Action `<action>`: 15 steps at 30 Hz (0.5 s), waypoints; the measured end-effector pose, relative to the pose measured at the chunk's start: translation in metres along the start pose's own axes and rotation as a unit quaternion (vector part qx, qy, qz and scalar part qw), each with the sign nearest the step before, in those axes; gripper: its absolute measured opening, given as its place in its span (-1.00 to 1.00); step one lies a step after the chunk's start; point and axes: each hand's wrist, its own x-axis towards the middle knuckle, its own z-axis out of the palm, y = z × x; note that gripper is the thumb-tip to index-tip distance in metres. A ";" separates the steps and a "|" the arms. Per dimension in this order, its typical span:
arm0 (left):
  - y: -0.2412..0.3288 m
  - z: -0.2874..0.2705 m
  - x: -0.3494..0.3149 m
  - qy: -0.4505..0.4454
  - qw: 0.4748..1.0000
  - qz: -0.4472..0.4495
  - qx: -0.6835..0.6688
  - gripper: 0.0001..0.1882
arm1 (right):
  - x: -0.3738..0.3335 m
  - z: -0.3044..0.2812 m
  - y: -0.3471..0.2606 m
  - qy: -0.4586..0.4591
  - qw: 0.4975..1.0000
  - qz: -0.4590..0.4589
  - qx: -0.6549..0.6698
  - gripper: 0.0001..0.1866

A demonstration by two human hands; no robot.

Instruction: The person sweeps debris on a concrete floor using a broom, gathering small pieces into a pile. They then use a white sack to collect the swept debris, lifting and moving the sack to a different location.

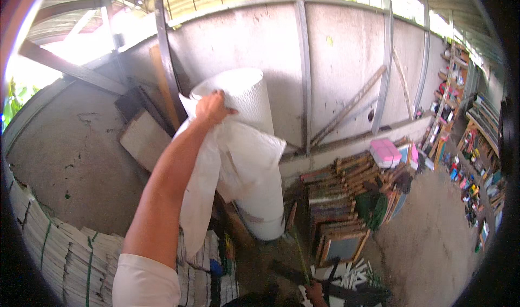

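Observation:
A tall white roll of bubble wrap (250, 98) stands upright against the wall. A loose, creased white sheet (246, 150) hangs around its middle and down its left side. My left hand (215, 108) reaches up to the roll's upper part, with its fingers closed on the top edge of the sheet. Low in the view, my right hand (315, 293) is closed around the lower end of a thin yellow-green stick (301, 255). That stick slants up toward the foot of the roll; its exact kind is unclear.
Wooden frames (341, 193) are stacked right of the roll, with a pink package (385, 151) on top. Tied white bundles (65, 253) lie at lower left. White strips (352, 277) lie near my right hand. Cluttered shelves (452, 90) line the far right.

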 end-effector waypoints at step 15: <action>-0.065 -0.069 0.131 0.056 0.970 -0.019 0.236 -0.03 | 0.074 0.059 0.148 0.028 0.990 -0.087 -0.105 -0.56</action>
